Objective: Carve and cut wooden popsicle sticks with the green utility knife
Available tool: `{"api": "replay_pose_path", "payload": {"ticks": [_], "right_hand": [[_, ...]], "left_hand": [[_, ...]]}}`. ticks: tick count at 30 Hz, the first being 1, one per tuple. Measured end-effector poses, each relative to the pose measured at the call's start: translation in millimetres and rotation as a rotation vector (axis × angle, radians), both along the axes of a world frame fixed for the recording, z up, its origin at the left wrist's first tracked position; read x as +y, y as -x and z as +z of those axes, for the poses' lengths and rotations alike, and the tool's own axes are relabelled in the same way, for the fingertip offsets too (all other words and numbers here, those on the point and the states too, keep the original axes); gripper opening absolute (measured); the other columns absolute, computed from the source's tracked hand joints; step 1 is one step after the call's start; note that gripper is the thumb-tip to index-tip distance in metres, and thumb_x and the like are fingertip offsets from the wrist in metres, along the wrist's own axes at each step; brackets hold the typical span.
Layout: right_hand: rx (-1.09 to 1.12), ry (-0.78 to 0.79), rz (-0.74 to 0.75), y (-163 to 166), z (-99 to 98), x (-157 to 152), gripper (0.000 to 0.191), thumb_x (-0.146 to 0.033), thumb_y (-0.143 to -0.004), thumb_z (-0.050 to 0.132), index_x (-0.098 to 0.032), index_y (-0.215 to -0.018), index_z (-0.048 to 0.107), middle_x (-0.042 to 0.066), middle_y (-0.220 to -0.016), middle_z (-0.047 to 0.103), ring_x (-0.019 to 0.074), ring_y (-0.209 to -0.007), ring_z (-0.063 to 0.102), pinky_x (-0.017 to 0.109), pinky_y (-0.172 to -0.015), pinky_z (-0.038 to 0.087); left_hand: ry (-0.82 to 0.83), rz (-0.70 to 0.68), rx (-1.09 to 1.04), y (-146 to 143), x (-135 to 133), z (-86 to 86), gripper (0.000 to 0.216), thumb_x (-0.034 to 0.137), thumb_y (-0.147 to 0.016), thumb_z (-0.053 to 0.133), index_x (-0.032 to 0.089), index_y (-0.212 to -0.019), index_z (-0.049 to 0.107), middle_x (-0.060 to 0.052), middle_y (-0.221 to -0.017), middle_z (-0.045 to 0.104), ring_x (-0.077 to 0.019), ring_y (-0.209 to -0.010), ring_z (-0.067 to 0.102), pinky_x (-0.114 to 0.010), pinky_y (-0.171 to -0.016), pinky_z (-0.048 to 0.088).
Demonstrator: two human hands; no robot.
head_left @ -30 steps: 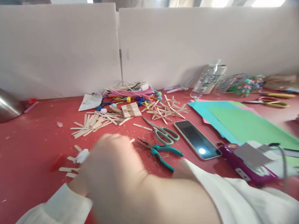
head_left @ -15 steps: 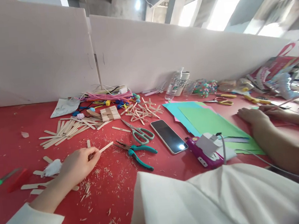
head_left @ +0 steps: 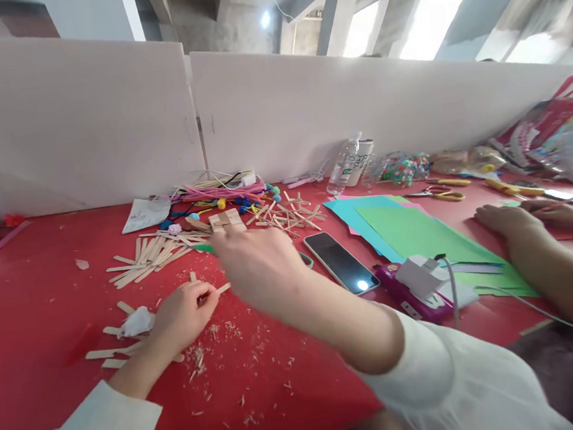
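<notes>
My left hand (head_left: 188,320) is closed, thumb and fingers pinching a thin wooden craft stick (head_left: 224,288) whose end sticks out to the right. My right hand (head_left: 260,261) hangs over the middle of the table, back of the hand toward me, smeared by motion, with its fingers mostly hidden. Beside its fingertips shows a bright green piece (head_left: 202,248); I cannot tell whether the hand holds it. Only one handle loop of the scissors (head_left: 306,259) shows past this hand. Loose craft sticks (head_left: 154,258) lie fanned out beyond my left hand.
Wood shavings (head_left: 198,362) are strewn over the red table (head_left: 32,291). A phone (head_left: 341,264), coloured paper (head_left: 408,231) and a purple power strip (head_left: 413,291) with a cable sit to the right. Another person's hand (head_left: 507,219) rests farther right. A white partition (head_left: 278,115) closes the back.
My right hand has come into view over the scissors, hiding the pliers. A green-handled tool at the far left is out of sight there. The view has shifted slightly; my left hand still pinches the stick.
</notes>
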State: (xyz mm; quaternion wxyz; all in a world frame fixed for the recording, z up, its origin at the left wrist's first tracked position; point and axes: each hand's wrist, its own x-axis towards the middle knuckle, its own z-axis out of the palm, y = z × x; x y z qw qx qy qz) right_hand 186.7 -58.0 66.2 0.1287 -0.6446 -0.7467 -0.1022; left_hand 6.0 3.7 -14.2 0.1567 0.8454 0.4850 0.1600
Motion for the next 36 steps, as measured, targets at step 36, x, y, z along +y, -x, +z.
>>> {"api": "replay_pose_path", "payload": {"ticks": [36], "right_hand": [[0.287, -0.018, 0.317, -22.0, -83.4, -29.0, 0.031, -0.018, -0.084, 0.044, -0.020, -0.110, 0.060, 0.005, -0.087, 0.070, 0.0142, -0.065, 0.067, 0.024, -0.056, 0.055]], "left_hand": [[0.077, -0.069, -0.059, 6.1, -0.3, -12.9, 0.016, 0.012, -0.082, 0.048, 0.019, -0.077, 0.062, 0.000, -0.080, 0.059, -0.0145, -0.075, 0.056, -0.026, -0.064, 0.041]]}}
